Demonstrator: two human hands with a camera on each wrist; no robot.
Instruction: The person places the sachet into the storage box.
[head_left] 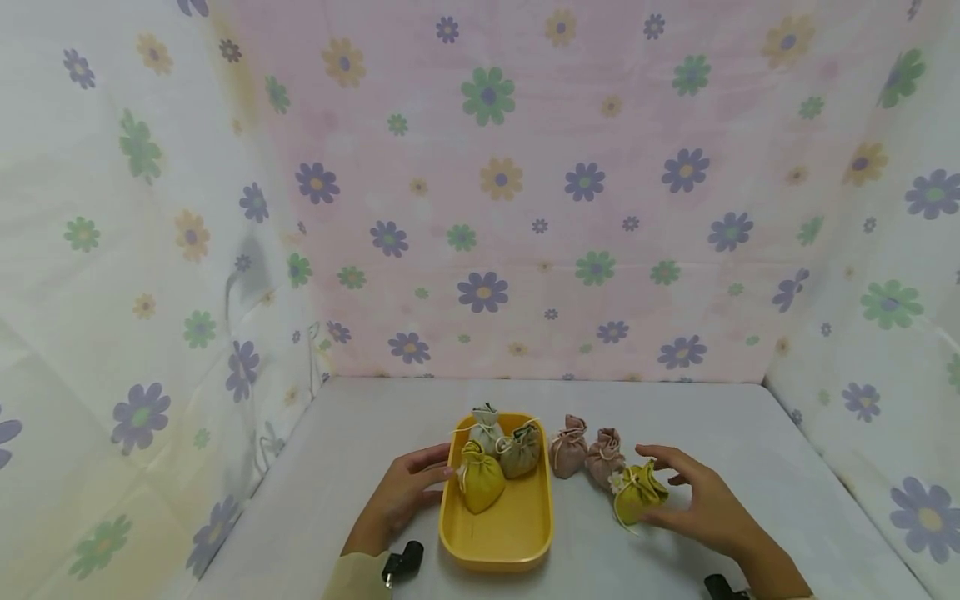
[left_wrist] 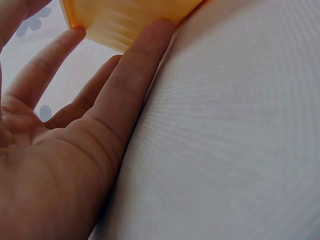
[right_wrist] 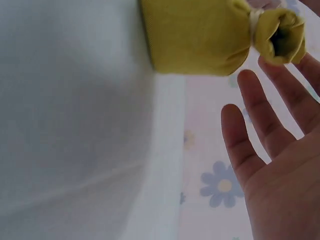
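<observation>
A yellow plastic tray (head_left: 495, 542) stands in front of me on the table. Inside it, toward the back, sit a yellow drawstring pouch (head_left: 482, 478), a pale pouch (head_left: 486, 429) and an olive pouch (head_left: 521, 452). My left hand (head_left: 401, 492) rests beside the tray with fingertips against its left wall; in the left wrist view the fingers (left_wrist: 127, 75) are loosely extended. To the right of the tray, my right hand (head_left: 708, 504) spreads around a second yellow pouch (right_wrist: 200, 37) with a white flower trim. Its fingers (right_wrist: 260, 105) are fairly straight, right by the pouch's gathered neck.
Two dusty-pink pouches (head_left: 568, 450) stand side by side between the tray and the second yellow pouch. The white table (head_left: 360, 417) is enclosed at the back and sides by flower-print cloth (head_left: 540, 200). Black wrist-camera mounts (head_left: 405, 560) sit at both wrists.
</observation>
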